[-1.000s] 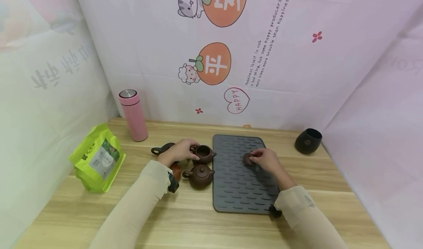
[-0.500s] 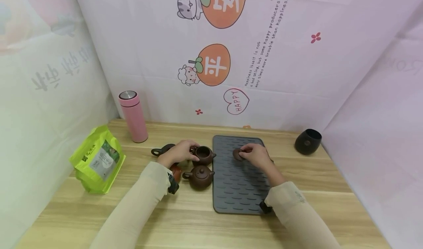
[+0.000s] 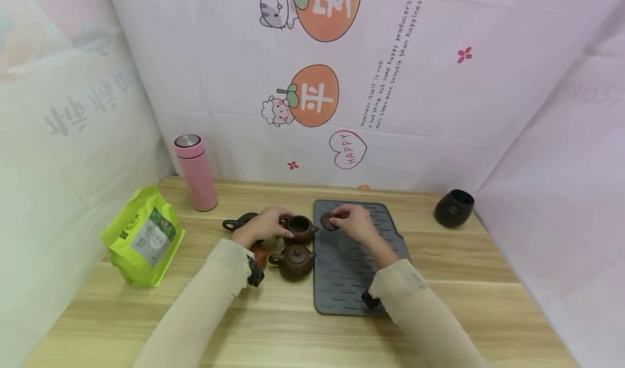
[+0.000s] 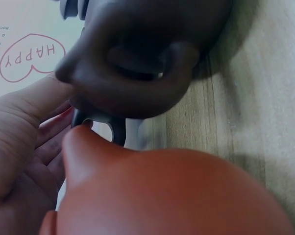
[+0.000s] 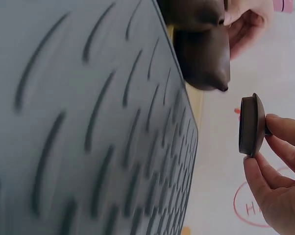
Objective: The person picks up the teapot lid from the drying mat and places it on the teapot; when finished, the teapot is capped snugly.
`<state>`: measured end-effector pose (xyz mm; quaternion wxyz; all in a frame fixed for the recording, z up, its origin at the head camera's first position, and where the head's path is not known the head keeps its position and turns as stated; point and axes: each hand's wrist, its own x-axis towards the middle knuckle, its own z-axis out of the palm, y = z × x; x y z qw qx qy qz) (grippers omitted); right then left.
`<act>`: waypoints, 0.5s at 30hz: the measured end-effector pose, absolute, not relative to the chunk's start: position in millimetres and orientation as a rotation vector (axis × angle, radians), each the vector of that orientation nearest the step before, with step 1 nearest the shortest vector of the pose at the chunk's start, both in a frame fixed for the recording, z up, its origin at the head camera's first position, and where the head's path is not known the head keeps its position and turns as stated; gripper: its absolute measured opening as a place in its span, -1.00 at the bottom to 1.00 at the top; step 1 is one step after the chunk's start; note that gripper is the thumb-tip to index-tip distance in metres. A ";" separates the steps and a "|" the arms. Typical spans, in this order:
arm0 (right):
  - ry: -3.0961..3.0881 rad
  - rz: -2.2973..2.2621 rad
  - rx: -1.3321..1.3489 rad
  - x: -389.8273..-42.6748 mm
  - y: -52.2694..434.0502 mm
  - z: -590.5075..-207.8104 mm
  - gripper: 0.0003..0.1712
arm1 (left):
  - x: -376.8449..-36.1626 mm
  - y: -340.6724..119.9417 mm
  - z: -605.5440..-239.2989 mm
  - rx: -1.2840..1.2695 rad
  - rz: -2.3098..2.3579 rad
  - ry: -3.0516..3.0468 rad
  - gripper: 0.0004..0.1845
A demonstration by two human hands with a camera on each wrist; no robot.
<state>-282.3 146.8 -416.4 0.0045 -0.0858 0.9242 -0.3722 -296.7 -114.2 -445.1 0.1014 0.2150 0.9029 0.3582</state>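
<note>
Fingers of the right hand (image 3: 358, 223) pinch a small brown lid (image 3: 327, 221) by its knob (held on edge, clear of the grey mat (image 3: 351, 281)), just beside the open teapot (image 3: 300, 228); the left hand (image 3: 263, 225) curls round that pot's handle side on the wooden table (image 3: 273, 330); a lidded teapot (image 3: 294, 261) sits just in front; a pink flask (image 3: 196, 171), green pouch (image 3: 143, 236) and dark cup (image 3: 455, 208) stand well apart.
</note>
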 end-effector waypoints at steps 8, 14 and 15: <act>2.892 -1.179 -0.290 -282.6 120.7 -416.4 -0.79 | -297.7 -114.6 -444.9 0.624 1.065 2.666 -0.41; 2.865 -1.188 -0.311 -283.4 103.9 -416.9 -0.76 | -297.7 -115.0 -443.7 0.640 1.070 2.660 -0.41; 2.857 -1.193 -0.314 -283.5 101.4 -417.1 -0.76 | -297.9 -115.0 -443.9 0.647 1.068 2.662 -0.41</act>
